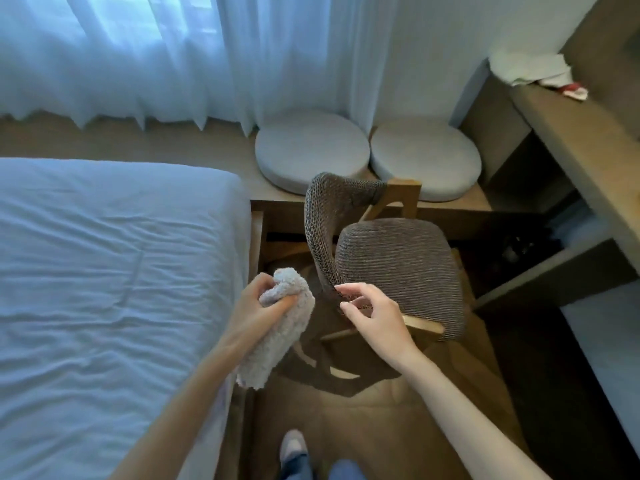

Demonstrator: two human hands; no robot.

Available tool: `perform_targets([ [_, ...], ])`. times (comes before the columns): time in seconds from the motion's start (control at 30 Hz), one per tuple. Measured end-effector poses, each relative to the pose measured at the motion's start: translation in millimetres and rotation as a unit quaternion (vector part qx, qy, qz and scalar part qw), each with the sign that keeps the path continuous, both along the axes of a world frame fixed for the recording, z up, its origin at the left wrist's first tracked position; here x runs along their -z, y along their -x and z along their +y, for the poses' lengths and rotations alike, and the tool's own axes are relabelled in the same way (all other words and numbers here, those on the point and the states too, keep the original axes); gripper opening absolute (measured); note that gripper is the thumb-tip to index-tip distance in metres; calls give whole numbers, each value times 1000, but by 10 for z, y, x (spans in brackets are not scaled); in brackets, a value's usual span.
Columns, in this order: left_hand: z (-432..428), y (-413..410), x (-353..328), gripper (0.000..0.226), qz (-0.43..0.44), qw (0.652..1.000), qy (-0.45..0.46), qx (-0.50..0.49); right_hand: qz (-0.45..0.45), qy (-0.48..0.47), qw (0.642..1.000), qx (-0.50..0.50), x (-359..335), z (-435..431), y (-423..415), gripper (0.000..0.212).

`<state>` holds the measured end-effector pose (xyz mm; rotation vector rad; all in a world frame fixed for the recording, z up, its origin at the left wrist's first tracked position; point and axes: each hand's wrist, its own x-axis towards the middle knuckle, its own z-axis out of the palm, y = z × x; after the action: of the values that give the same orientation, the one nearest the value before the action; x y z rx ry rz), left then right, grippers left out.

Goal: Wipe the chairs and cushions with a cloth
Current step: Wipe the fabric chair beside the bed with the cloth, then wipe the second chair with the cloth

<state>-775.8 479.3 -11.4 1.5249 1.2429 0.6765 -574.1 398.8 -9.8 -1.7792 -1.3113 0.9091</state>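
Now left hand (258, 308) grips the cloth (277, 344) beside the bed (104, 271), right hand (375, 318) loose-fingered, tips touching the chair (398, 265) backrest, cushions (311, 150) behind it.

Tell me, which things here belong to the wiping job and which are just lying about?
Job: fluffy pale cloth gripped by the left hand; brown woven-fabric chair with wooden frame, right hand at its backrest; left round grey cushion; right round grey cushion.
Lying about: white-sheeted bed; sheer white curtain; crumpled white and red items on the wooden shelf.
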Motion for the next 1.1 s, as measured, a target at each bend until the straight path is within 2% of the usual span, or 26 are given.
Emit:
perform_targets([
  [0.17, 393, 35, -136, 21, 74, 997, -13, 9, -8, -13, 999, 34, -250, 226, -35, 24],
  [0.27, 669, -34, -114, 35, 91, 995, -16, 27, -8, -13, 999, 43, -268, 374, -98, 23],
  [0.43, 1234, -230, 29, 46, 126, 988, -22, 83, -30, 17, 998, 46, -61, 739, -290, 25],
  [0.5, 1509, -330, 122, 49, 177, 977, -33, 114, -30, 32, 998, 50, 90, 932, -379, 25],
  [0.67, 2118, -619, 254, 50, 366, 894, -137, 221, -11, 76, 996, 36, 328, 1496, -499, 26],
  [0.8, 2528, -906, 311, 64, 406, 857, -169, 268, -7, 84, 996, 24, 391, 1873, -573, 26],
  [0.97, 2960, -1173, 463, 76, 412, 799, -208, 386, 27, 119, 989, 79, 498, 2151, -800, 26],
  [1.1, 3305, -1370, 582, 80, 420, 728, -258, 476, 52, 152, 978, 131, 635, 2211, -945, 26],
])
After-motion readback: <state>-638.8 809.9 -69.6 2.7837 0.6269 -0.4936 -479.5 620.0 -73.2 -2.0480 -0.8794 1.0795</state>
